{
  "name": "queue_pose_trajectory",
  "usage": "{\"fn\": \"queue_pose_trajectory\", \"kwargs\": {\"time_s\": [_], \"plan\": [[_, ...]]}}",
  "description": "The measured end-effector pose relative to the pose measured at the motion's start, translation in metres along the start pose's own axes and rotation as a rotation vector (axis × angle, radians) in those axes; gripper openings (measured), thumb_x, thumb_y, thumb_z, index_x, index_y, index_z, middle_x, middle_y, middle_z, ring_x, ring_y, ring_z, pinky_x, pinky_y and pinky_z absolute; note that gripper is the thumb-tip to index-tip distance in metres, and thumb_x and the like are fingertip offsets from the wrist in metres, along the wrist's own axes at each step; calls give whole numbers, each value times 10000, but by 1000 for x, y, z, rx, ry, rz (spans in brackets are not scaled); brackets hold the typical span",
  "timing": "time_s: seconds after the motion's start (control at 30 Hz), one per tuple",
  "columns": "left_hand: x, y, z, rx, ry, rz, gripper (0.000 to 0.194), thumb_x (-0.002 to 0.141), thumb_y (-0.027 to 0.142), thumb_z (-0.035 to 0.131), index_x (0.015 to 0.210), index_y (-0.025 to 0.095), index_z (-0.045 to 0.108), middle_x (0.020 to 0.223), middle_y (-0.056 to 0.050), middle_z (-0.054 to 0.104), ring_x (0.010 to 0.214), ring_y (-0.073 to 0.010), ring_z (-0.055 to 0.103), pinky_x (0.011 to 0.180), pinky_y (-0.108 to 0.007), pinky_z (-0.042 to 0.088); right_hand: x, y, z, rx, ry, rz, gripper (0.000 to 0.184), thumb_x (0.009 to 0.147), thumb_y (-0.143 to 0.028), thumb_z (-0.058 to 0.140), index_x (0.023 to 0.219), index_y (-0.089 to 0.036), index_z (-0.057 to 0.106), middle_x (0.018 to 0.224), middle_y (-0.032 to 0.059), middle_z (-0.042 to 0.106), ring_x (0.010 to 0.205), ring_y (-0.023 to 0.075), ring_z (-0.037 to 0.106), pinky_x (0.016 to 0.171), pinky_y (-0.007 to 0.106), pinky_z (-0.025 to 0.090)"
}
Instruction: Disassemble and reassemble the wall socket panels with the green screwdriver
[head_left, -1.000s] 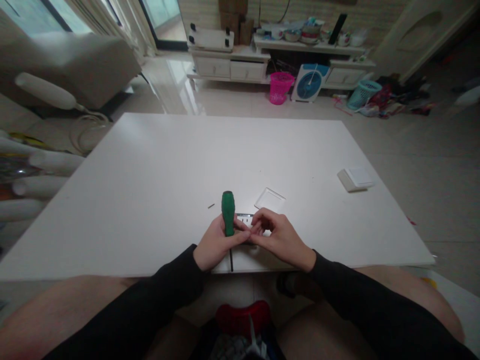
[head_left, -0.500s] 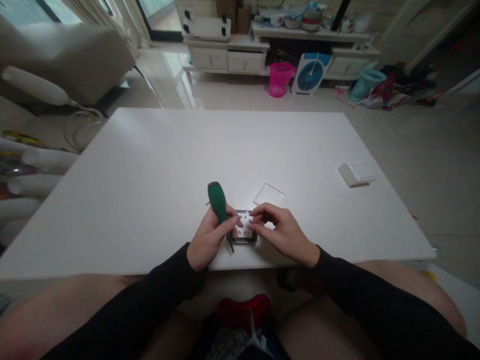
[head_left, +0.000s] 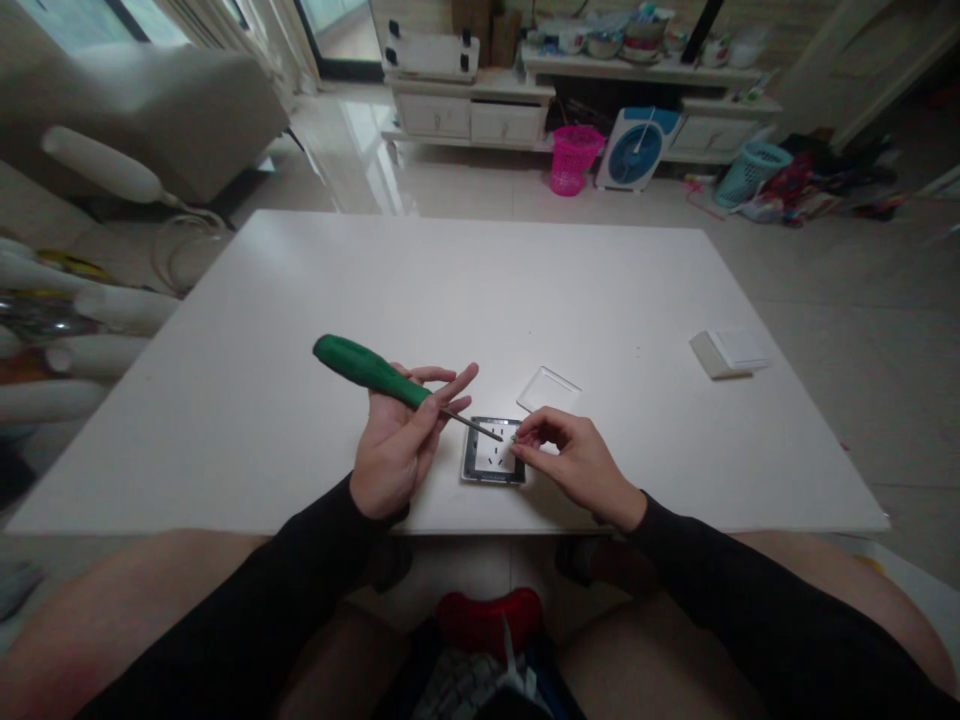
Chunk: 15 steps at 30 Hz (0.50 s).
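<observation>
My left hand holds a green-handled screwdriver between thumb and fingers, some of them stretched out. Its thin shaft slants down to the right, with the tip above the wall socket. That socket has a white slotted face and a dark frame, and it lies flat near the table's front edge. At its right side my right hand is closed in a pinch on a tiny greyish piece, seemingly a screw, close to the screwdriver tip. Behind the right hand lies a white cover frame.
On the white table, a small white box-like stack sits at the right. Beyond the table are a pink basket, a blue-and-white fan and a low white cabinet. A grey sofa stands at far left.
My left hand has drawn back left off the socket and swung the screwdriver from near upright to a slant, its tip now over the socket. My right hand keeps its pinch.
</observation>
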<state>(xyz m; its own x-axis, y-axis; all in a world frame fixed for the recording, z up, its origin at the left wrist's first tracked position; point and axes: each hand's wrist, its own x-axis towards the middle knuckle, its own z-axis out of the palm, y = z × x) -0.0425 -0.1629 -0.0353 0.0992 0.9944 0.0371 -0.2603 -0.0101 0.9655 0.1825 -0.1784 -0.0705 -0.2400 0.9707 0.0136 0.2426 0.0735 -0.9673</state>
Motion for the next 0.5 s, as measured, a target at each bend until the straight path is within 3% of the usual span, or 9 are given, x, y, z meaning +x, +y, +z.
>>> {"fn": "queue_pose_trajectory", "kwargs": {"time_s": [0.27, 0.5], "plan": [[-2, -4, 5, -239, -27, 3, 419, 909, 251, 779, 1059, 285, 390, 1179, 8, 591, 1377, -287, 608, 1078, -434, 549, -2, -5, 3, -11, -34, 11, 38, 876, -238, 758, 893, -206, 746, 801, 14, 749, 736, 159, 678, 695, 294, 518], [-1, -5, 4, -280, -36, 5, 395, 912, 209, 778, 1055, 275, 415, 1170, 6, 615, 1353, -280, 633, 1066, -417, 570, -2, -8, 3, -15, -56, -16, 5, 884, -205, 743, 882, -207, 739, 805, 9, 742, 743, 154, 663, 700, 290, 511]]}}
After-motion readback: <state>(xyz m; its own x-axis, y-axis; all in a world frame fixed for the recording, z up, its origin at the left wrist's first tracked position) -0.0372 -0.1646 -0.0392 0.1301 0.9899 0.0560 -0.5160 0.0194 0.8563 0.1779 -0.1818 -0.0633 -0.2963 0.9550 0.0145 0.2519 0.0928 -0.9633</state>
